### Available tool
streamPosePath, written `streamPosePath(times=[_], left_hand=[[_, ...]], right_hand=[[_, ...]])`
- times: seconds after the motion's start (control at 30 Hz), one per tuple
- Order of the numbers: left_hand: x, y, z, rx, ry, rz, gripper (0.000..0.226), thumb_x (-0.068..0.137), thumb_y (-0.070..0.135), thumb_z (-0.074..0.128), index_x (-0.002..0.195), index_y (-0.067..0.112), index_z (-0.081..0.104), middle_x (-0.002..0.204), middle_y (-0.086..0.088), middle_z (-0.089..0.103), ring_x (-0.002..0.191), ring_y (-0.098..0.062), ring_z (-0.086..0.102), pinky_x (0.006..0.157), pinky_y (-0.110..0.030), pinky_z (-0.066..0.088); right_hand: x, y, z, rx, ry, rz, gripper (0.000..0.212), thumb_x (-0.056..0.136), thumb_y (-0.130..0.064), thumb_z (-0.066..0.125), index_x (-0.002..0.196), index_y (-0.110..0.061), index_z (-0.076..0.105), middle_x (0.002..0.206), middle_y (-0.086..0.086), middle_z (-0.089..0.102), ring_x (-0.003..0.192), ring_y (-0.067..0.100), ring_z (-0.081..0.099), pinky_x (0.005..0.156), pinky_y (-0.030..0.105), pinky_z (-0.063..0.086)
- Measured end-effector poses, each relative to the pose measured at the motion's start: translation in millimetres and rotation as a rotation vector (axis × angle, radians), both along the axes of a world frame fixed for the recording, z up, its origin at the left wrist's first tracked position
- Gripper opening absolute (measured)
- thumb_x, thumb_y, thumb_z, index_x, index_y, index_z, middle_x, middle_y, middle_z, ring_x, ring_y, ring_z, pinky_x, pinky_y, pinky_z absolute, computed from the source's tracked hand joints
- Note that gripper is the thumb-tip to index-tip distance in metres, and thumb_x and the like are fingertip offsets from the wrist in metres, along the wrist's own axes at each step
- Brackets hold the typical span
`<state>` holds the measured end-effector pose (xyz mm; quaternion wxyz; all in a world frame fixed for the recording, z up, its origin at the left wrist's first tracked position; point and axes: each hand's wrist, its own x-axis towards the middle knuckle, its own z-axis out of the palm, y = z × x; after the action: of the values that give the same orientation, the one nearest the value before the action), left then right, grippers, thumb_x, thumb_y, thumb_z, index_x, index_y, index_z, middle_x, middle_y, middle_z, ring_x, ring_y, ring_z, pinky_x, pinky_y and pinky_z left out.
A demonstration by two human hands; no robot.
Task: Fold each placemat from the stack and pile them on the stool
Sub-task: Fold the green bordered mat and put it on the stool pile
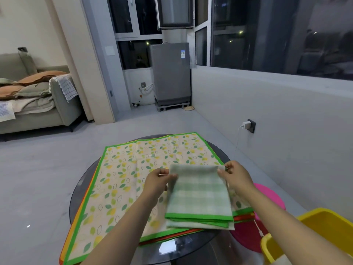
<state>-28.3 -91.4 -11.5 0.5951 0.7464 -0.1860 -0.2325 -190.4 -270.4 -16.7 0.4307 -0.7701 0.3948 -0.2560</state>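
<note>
Head view. My left hand (pixel 159 180) and right hand (pixel 236 175) each pinched a far corner of the folded placemat (pixel 198 196), keeping its layers aligned above the stack (pixel 122 180) near the table's (pixel 80 190) right edge, the pink stool (pixel 271 196) waiting just beyond that edge.

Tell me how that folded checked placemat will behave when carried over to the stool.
Probably floppy: the folded placemat sags between the left hand and right hand. Likely light, since fingertip pinches hold it. Its loose layers may slide apart.
</note>
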Motion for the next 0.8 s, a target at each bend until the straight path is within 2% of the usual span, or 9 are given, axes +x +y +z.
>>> streamPosePath(times=[0.13, 0.23, 0.37, 0.5, 0.57, 0.67, 0.73, 0.8], left_hand=[[-14.5, -20.9, 35.3, -0.097, 0.014, -0.018, 0.016, 0.080, 0.014, 0.074, 0.082, 0.009, 0.058, 0.067, -0.001, 0.058, 0.042, -0.011, 0.046, 0.035, -0.013, 0.033], [-28.8, -45.9, 58.5, -0.200, -0.013, -0.024, 0.015, 0.083, 0.016, 0.071, 0.087, 0.006, 0.060, 0.074, -0.004, 0.058, 0.053, -0.015, 0.052, 0.034, -0.011, 0.034], [-45.8, -89.8, 79.6, -0.263, -0.051, -0.054, 0.019, 0.084, 0.030, 0.069, 0.084, 0.013, 0.062, 0.079, -0.002, 0.061, 0.056, -0.014, 0.061, 0.044, -0.013, 0.043], [-66.9, -138.9, 83.2, -0.297, 0.013, -0.113, 0.026, 0.086, 0.037, 0.066, 0.083, 0.011, 0.060, 0.081, -0.002, 0.062, 0.070, -0.016, 0.066, 0.070, -0.028, 0.053], [-78.7, -162.7, 78.1, -0.301, 0.056, -0.129, 0.029, 0.086, 0.040, 0.065, 0.079, 0.012, 0.059, 0.078, 0.001, 0.060, 0.075, -0.017, 0.065, 0.073, -0.030, 0.052], [-93.9, -198.7, 59.6, -0.286, 0.115, -0.132, 0.035, 0.087, 0.043, 0.062, 0.085, 0.007, 0.059, 0.079, 0.000, 0.056, 0.076, -0.018, 0.059, 0.077, -0.031, 0.052], [-102.6, -224.0, 40.4, -0.252, 0.124, -0.127, 0.032, 0.086, 0.040, 0.064, 0.081, 0.008, 0.058, 0.076, -0.001, 0.056, 0.077, -0.021, 0.060, 0.083, -0.034, 0.051], [-110.7, -248.7, 17.6, -0.213, 0.126, -0.103, 0.016, 0.085, 0.023, 0.065, 0.077, 0.011, 0.061, 0.074, -0.001, 0.058, 0.078, -0.022, 0.058, 0.082, -0.034, 0.050]], right_hand=[[-18.8, -17.1, 29.6, 0.028, -0.115, -0.004, 0.018, 0.088, -0.026, 0.062, 0.090, -0.014, 0.048, 0.071, 0.008, 0.060, 0.044, 0.015, 0.054, 0.046, 0.025, 0.038], [-34.7, -32.4, 55.7, 0.023, -0.214, -0.043, 0.018, 0.091, -0.024, 0.059, 0.100, -0.012, 0.049, 0.077, 0.012, 0.060, 0.049, 0.019, 0.059, 0.044, 0.025, 0.044], [-56.2, -58.7, 80.3, 0.008, -0.332, -0.096, 0.021, 0.093, -0.026, 0.056, 0.103, -0.008, 0.056, 0.084, 0.011, 0.063, 0.064, 0.027, 0.065, 0.057, 0.030, 0.055], [-78.0, -92.9, 85.0, 0.038, -0.405, -0.131, 0.023, 0.093, -0.029, 0.056, 0.094, -0.006, 0.059, 0.083, 0.012, 0.065, 0.074, 0.028, 0.067, 0.074, 0.040, 0.057], [-89.4, -112.1, 78.1, 0.063, -0.415, -0.154, 0.026, 0.092, -0.031, 0.057, 0.089, -0.006, 0.059, 0.081, 0.009, 0.064, 0.080, 0.028, 0.068, 0.079, 0.041, 0.056], [-106.0, -140.1, 58.8, 0.108, -0.407, -0.208, 0.030, 0.091, -0.035, 0.058, 0.085, -0.006, 0.061, 0.082, 0.007, 0.064, 0.084, 0.028, 0.069, 0.084, 0.041, 0.055], [-115.4, -157.7, 41.6, 0.122, -0.377, -0.246, 0.029, 0.091, -0.034, 0.058, 0.083, -0.006, 0.062, 0.083, 0.008, 0.065, 0.085, 0.026, 0.068, 0.087, 0.041, 0.054], [-122.8, -173.2, 21.7, 0.122, -0.340, -0.278, 0.020, 0.089, -0.027, 0.061, 0.079, -0.011, 0.063, 0.084, 0.007, 0.065, 0.088, 0.027, 0.067, 0.089, 0.042, 0.052]])
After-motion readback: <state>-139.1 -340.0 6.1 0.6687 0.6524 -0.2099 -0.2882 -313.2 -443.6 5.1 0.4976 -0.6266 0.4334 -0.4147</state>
